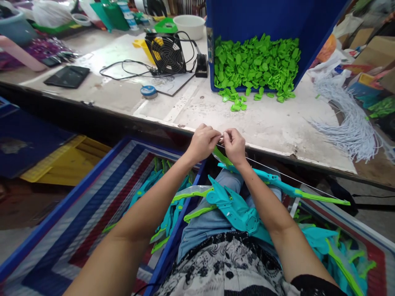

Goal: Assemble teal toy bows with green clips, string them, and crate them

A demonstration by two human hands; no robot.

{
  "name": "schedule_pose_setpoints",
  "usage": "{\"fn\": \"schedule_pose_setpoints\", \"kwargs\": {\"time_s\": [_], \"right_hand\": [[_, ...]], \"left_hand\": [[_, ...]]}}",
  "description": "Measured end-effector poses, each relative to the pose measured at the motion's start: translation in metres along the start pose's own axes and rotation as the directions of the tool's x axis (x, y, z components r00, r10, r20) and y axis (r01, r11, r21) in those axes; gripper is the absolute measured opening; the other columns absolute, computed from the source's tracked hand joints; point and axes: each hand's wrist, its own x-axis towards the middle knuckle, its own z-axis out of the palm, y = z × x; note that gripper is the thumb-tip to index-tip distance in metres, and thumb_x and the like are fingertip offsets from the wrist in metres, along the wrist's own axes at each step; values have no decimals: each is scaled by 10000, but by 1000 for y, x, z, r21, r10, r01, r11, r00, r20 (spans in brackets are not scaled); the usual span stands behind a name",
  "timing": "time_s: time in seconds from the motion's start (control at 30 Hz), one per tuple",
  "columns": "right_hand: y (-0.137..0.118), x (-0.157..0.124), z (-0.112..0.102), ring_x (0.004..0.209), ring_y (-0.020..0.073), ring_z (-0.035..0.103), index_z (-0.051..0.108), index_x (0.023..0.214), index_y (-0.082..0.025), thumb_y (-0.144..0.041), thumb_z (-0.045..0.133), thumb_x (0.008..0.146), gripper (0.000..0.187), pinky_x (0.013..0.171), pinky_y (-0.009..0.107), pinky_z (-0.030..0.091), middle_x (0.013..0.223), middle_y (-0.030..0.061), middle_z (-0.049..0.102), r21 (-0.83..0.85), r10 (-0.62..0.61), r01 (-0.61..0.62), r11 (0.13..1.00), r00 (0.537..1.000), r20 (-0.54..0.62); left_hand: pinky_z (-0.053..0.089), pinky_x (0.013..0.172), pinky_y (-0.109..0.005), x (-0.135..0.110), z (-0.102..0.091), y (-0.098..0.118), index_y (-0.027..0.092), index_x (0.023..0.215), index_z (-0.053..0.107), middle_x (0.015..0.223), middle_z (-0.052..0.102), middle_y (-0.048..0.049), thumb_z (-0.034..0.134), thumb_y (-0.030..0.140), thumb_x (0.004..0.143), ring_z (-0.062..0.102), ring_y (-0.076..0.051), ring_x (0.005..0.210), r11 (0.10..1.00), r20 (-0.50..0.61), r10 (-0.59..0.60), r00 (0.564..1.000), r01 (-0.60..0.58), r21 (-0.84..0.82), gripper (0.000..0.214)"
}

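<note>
A teal and lime toy bow (237, 201) lies across my lap, one limb reaching right to a green tip. My left hand (202, 142) and my right hand (234, 144) meet at the table's front edge, both pinched closed on the white bowstring (293, 177) near the bow's upper limb tip. The string runs taut from my fingers down to the right tip.
A blue bin (277, 16) spills green plastic pieces (256, 61) on the worn table (277, 123). A small black fan (166, 52), cables and a tape roll (149, 91) sit at the left. White strings (348, 119) lie right. Striped bags below hold more bows (166, 222).
</note>
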Motion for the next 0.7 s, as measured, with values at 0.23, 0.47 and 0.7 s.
{"fn": "schedule_pose_setpoints", "kwargs": {"time_s": [0.23, 0.47, 0.7], "right_hand": [[-17, -24, -42, 849, 182, 603, 590, 918, -206, -245, 429, 961, 172, 785, 335, 498, 867, 65, 647, -210, -329, 303, 930, 939, -102], [42, -118, -133, 959, 281, 621, 654, 1115, -169, -400, 513, 932, 327, 825, 434, 503, 1020, 154, 682, -650, -152, 287, 704, 954, 257], [78, -122, -157, 907, 256, 656, 615, 1255, -191, -407, 475, 952, 398, 739, 348, 528, 997, 115, 695, -718, -3, 273, 640, 936, 353]], "left_hand": [[399, 731, -318, 4, 6, -1, 211, 693, 700, 593, 599, -13, 562, 339, 794, 510, -180, 666, 939, -74, -256, 964, 229, -258, 213], [407, 735, -299, 10, 9, -10, 211, 662, 687, 617, 621, -9, 618, 310, 747, 541, -183, 695, 865, -103, -359, 928, 289, -410, 148], [447, 883, -370, 7, 5, -20, 208, 852, 695, 858, 634, -61, 648, 343, 785, 569, -226, 893, 961, -211, -235, 949, 195, -193, 158]]}}
